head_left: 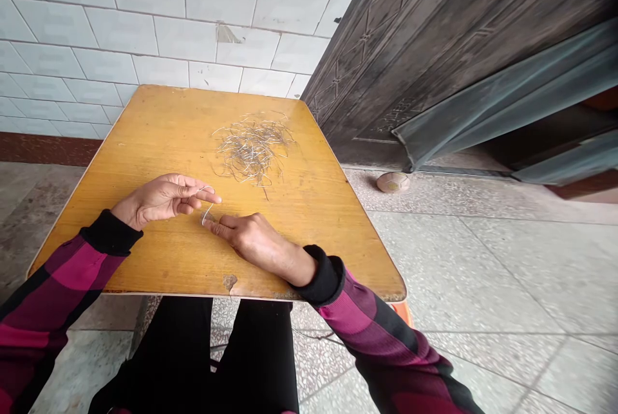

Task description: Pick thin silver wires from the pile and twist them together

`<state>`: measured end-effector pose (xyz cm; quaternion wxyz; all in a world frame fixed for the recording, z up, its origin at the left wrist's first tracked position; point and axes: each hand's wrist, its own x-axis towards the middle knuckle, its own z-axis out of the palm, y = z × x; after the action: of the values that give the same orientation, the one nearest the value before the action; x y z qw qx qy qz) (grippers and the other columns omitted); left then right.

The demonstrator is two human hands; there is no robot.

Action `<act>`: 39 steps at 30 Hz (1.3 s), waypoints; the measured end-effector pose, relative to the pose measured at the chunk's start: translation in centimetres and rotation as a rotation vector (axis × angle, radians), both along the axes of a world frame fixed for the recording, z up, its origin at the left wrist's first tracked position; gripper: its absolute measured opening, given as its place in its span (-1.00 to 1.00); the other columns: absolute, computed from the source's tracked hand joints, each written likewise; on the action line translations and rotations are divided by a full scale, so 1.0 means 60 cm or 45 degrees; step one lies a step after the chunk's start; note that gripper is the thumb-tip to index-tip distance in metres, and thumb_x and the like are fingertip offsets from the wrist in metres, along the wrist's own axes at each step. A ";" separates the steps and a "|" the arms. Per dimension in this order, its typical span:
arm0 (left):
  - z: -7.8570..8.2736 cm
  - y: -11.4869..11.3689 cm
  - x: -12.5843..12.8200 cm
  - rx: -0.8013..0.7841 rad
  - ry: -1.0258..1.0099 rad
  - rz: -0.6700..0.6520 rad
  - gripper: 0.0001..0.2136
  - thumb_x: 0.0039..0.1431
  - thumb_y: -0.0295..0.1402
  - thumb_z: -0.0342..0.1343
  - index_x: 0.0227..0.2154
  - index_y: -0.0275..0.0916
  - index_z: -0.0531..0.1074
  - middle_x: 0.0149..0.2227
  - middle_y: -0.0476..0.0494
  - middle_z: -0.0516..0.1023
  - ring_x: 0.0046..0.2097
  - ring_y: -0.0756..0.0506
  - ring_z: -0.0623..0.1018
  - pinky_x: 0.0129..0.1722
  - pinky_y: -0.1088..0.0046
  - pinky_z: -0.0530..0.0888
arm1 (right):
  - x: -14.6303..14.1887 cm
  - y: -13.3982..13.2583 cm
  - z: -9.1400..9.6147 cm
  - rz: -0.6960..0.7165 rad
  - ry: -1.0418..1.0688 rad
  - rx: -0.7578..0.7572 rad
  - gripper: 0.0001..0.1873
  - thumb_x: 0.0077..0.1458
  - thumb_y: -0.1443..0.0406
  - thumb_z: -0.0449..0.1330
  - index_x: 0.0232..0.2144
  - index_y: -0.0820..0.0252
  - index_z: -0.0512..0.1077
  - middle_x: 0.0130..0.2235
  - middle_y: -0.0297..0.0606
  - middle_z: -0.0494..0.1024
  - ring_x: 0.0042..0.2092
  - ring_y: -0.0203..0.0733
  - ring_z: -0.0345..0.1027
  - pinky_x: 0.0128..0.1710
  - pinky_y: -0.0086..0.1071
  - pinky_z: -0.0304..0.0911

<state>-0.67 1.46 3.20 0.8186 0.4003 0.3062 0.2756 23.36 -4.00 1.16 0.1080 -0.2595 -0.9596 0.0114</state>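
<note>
As seen from the head camera, a thin wire strand (pixel 208 210) runs steeply between the hands on the wooden table (pixel 145 143): the left hand (pixel 161 198) pinches its upper end, the right hand (pixel 248 240) presses its lower end down. The wire pile (pixel 252 148) lies beyond, nearer the right.
</note>
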 end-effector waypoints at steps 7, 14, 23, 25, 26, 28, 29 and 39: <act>-0.003 0.002 -0.001 0.004 0.068 -0.049 -0.82 0.13 -0.57 0.22 -0.19 -0.43 0.58 -0.05 -0.45 0.60 -0.44 0.10 0.57 -0.53 0.78 0.45 | 0.000 0.000 -0.001 0.041 -0.017 0.042 -0.58 0.33 0.45 -0.05 0.18 0.28 0.33 -0.29 -0.21 0.54 -0.47 -0.35 0.25 -0.53 -0.38 -0.01; -0.002 0.003 -0.002 -0.003 0.130 -0.051 -0.83 0.11 -0.57 0.23 -0.21 -0.39 0.60 -0.08 -0.42 0.62 -0.53 0.14 0.49 -0.61 0.80 0.39 | -0.001 0.000 -0.001 0.048 0.004 0.010 -0.58 0.33 0.45 -0.04 0.18 0.29 0.34 -0.29 -0.20 0.55 -0.47 -0.33 0.28 -0.52 -0.38 0.03; -0.003 0.005 0.005 -0.026 0.145 -0.184 -0.86 0.05 -0.54 0.26 -0.29 -0.41 0.60 -0.18 -0.42 0.65 -0.59 0.18 0.41 -0.66 0.82 0.29 | -0.002 -0.003 0.006 0.149 -0.037 0.011 -0.61 0.33 0.42 0.00 0.16 0.24 0.35 -0.15 -0.15 0.59 -0.36 -0.30 0.39 -0.51 -0.39 0.09; -0.006 0.004 0.005 -0.036 0.141 -0.218 -0.84 0.03 -0.52 0.28 -0.28 -0.41 0.60 -0.20 -0.42 0.66 -0.60 0.17 0.42 -0.66 0.80 0.31 | -0.001 -0.002 0.006 0.167 -0.035 -0.001 -0.62 0.34 0.42 0.00 0.15 0.21 0.37 -0.17 -0.17 0.59 -0.36 -0.30 0.40 -0.50 -0.39 0.10; -0.008 0.004 0.005 -0.041 0.137 -0.238 -0.82 0.02 -0.50 0.29 -0.27 -0.42 0.59 -0.21 -0.44 0.66 -0.60 0.16 0.43 -0.65 0.78 0.32 | 0.000 -0.002 0.006 0.174 -0.032 -0.006 -0.62 0.34 0.41 -0.01 0.14 0.20 0.38 -0.18 -0.18 0.59 -0.36 -0.31 0.40 -0.49 -0.40 0.10; -0.011 0.004 0.004 -0.042 0.130 -0.277 -0.80 0.02 -0.48 0.29 -0.24 -0.43 0.59 -0.21 -0.46 0.65 -0.62 0.14 0.44 -0.65 0.74 0.34 | 0.001 -0.002 0.006 0.191 -0.017 -0.010 -0.63 0.35 0.40 -0.01 0.13 0.18 0.39 -0.20 -0.20 0.59 -0.37 -0.33 0.39 -0.49 -0.40 0.10; -0.012 0.004 0.004 -0.039 0.127 -0.297 -0.79 0.03 -0.47 0.29 -0.24 -0.43 0.59 -0.21 -0.47 0.65 -0.62 0.14 0.43 -0.65 0.74 0.34 | 0.001 -0.002 0.007 0.201 -0.006 -0.010 -0.64 0.35 0.40 0.00 0.12 0.18 0.40 -0.21 -0.21 0.59 -0.38 -0.33 0.39 -0.49 -0.40 0.10; -0.017 0.001 0.012 -0.015 0.185 -0.337 -0.81 0.03 -0.48 0.26 -0.26 -0.40 0.60 -0.25 -0.40 0.67 -0.63 0.15 0.35 -0.68 0.73 0.27 | 0.002 0.000 0.000 0.257 -0.004 0.099 -0.67 0.36 0.37 0.00 0.08 0.16 0.43 -0.19 -0.19 0.58 -0.42 -0.36 0.35 -0.49 -0.41 0.09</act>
<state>0.07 1.54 2.21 0.8257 0.4512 0.3108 0.1339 23.49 -3.99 1.14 0.1150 -0.1571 -0.9807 -0.0155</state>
